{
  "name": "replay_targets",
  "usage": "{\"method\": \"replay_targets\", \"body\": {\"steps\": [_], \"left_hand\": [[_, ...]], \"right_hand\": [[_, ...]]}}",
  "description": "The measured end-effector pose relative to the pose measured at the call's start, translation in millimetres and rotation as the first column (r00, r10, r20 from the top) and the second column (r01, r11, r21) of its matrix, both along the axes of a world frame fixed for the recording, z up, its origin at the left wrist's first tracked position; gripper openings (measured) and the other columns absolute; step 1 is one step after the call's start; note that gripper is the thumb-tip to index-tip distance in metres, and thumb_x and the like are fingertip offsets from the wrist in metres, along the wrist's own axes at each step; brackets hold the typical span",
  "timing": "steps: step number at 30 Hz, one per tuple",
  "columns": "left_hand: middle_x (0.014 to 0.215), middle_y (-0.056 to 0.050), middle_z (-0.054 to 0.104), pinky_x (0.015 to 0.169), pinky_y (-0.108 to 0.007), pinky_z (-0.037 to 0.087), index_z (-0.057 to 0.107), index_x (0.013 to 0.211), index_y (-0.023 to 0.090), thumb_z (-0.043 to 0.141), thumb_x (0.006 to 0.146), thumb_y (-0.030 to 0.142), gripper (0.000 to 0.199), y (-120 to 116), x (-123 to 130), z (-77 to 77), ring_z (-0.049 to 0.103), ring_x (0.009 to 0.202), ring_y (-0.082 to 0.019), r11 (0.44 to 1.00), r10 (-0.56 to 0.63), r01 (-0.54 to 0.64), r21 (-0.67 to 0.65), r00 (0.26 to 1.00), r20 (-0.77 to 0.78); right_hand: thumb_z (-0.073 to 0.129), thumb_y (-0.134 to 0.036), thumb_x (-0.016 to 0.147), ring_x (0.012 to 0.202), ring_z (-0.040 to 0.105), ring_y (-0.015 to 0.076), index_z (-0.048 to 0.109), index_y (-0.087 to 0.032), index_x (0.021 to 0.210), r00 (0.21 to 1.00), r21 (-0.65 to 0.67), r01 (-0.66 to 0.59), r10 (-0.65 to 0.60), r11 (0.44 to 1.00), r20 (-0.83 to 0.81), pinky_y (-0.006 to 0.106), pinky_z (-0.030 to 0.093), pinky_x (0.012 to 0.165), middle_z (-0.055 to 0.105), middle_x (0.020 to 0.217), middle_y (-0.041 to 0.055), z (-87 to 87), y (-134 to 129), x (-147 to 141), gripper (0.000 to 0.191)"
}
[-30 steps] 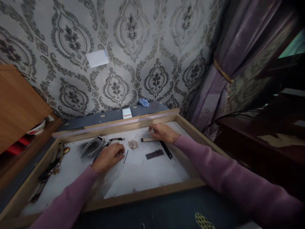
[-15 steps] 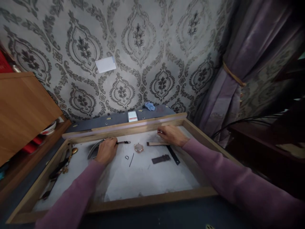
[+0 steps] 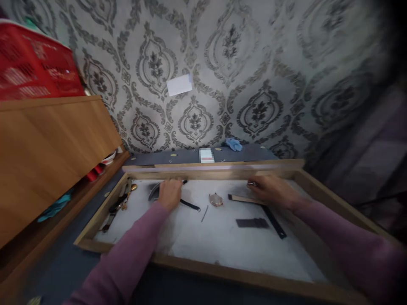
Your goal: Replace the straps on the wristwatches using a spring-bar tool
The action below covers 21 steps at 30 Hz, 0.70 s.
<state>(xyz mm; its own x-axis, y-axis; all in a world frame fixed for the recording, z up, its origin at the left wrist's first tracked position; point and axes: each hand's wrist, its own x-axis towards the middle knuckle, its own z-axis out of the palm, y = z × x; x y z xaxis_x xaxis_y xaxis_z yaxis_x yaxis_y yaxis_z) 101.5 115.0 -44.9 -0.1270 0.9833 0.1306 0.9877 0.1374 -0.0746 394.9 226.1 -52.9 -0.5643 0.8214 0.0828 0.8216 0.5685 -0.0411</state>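
Observation:
My left hand (image 3: 171,194) is closed over dark watch straps in the shallow wooden tray (image 3: 187,263). A black watch strap (image 3: 190,205) with a buckle end sticks out below its fingers; a grey curved band (image 3: 153,192) lies to its left. My right hand (image 3: 270,190), slightly blurred, pinches a small shiny metal piece (image 3: 252,183) whose kind I cannot make out. Under it lie a tan-backed strap (image 3: 246,199) and a black strap (image 3: 275,222). Between my hands rest a round watch case (image 3: 216,199) without a strap and a thin dark stick (image 3: 204,213). A short dark strap (image 3: 252,223) lies nearer me.
Several watches and straps (image 3: 119,203) line the tray's left side, with a gold round piece (image 3: 134,187) among them. Behind the tray are a small box (image 3: 206,155) and a crumpled blue cloth (image 3: 234,144). A wooden cabinet (image 3: 57,152) with a red basket (image 3: 38,63) stands left.
The view has turned left. A black strap now angles toward me from under my left hand, and the small dark loop beside the stick no longer shows. My right hand keeps its pinch.

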Motion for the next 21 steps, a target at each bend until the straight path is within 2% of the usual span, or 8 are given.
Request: {"method": "replay_targets", "body": {"steps": [4, 7, 11, 14, 17, 21], "left_hand": [[0.113, -0.012, 0.064, 0.083, -0.033, 0.046, 0.058, 0.111, 0.018, 0.04, 0.095, 0.025, 0.025, -0.6, -1.1, 7.7, 0.059, 0.106, -0.025, 0.999, 0.018, -0.016, 0.043, 0.999, -0.027], [0.113, -0.009, 0.065, 0.083, -0.031, 0.047, 0.058, 0.112, 0.021, 0.039, 0.096, 0.025, 0.026, -0.7, -15.9, 16.7, 0.06, 0.106, -0.022, 0.995, 0.081, -0.079, 0.064, 0.996, -0.031], [0.112, -0.012, 0.065, 0.087, -0.033, 0.045, 0.062, 0.107, 0.019, 0.036, 0.094, 0.018, 0.028, -14.8, -66.1, 31.1, 0.059, 0.109, -0.024, 0.973, 0.225, -0.223, 0.054, 0.973, -0.046], [0.117, -0.019, 0.062, 0.086, -0.038, 0.046, 0.059, 0.111, 0.014, 0.041, 0.093, 0.023, 0.027, -36.1, -109.1, 35.5, 0.056, 0.114, -0.031, 0.933, 0.361, -0.359, 0.042, 0.93, -0.076], [0.113, -0.022, 0.064, 0.082, -0.042, 0.048, 0.055, 0.117, 0.013, 0.044, 0.093, 0.036, 0.035, -52.6, -134.1, 28.0, 0.058, 0.111, -0.034, 0.902, 0.43, -0.431, 0.009, 0.898, -0.095], [0.116, -0.022, 0.062, 0.086, -0.044, 0.047, 0.05, 0.121, 0.01, 0.044, 0.094, 0.034, 0.037, -53.6, -138.6, 5.5, 0.055, 0.114, -0.032, 0.903, 0.423, -0.429, -0.019, 0.897, -0.13]], "right_hand": [[0.042, -0.021, 0.092, 0.067, 0.064, 0.0216, 0.065, -0.017, 0.083, 0.999, 0.0, -0.035, 0.035, 0.999, -0.038, 0.028, 0.039, 0.06, 0.069, 0.076, 0.0098, 6.5, 1.3, 0.4, 0.026], [0.042, -0.023, 0.091, 0.071, 0.065, 0.0241, 0.065, -0.017, 0.084, 0.998, -0.034, -0.003, 0.001, 0.999, -0.057, 0.03, 0.041, 0.063, 0.07, 0.078, 0.0107, 8.4, 4.2, 1.1, 0.025], [0.042, -0.024, 0.09, 0.067, 0.064, 0.0243, 0.064, -0.017, 0.082, 0.997, -0.034, 0.004, -0.006, 0.999, -0.076, 0.03, 0.04, 0.061, 0.068, 0.073, 0.0098, 9.7, 2.9, 0.4, 0.025], [0.043, -0.024, 0.09, 0.064, 0.063, 0.0232, 0.062, -0.018, 0.076, 0.997, -0.042, 0.007, -0.01, 0.999, -0.08, 0.029, 0.038, 0.058, 0.067, 0.07, 0.0094, 11.0, 0.0, -0.7, 0.024], [0.043, -0.023, 0.09, 0.064, 0.062, 0.0226, 0.062, -0.018, 0.076, 0.998, -0.04, 0.0, -0.003, 0.999, -0.062, 0.029, 0.038, 0.058, 0.066, 0.069, 0.0096, 8.9, 0.4, -0.8, 0.024], [0.045, -0.021, 0.09, 0.063, 0.062, 0.0226, 0.061, -0.019, 0.073, 0.998, -0.002, -0.021, 0.021, 1.0, -0.058, 0.03, 0.036, 0.058, 0.067, 0.068, 0.0093, 4.1, 3.0, -0.8, 0.023]]}}
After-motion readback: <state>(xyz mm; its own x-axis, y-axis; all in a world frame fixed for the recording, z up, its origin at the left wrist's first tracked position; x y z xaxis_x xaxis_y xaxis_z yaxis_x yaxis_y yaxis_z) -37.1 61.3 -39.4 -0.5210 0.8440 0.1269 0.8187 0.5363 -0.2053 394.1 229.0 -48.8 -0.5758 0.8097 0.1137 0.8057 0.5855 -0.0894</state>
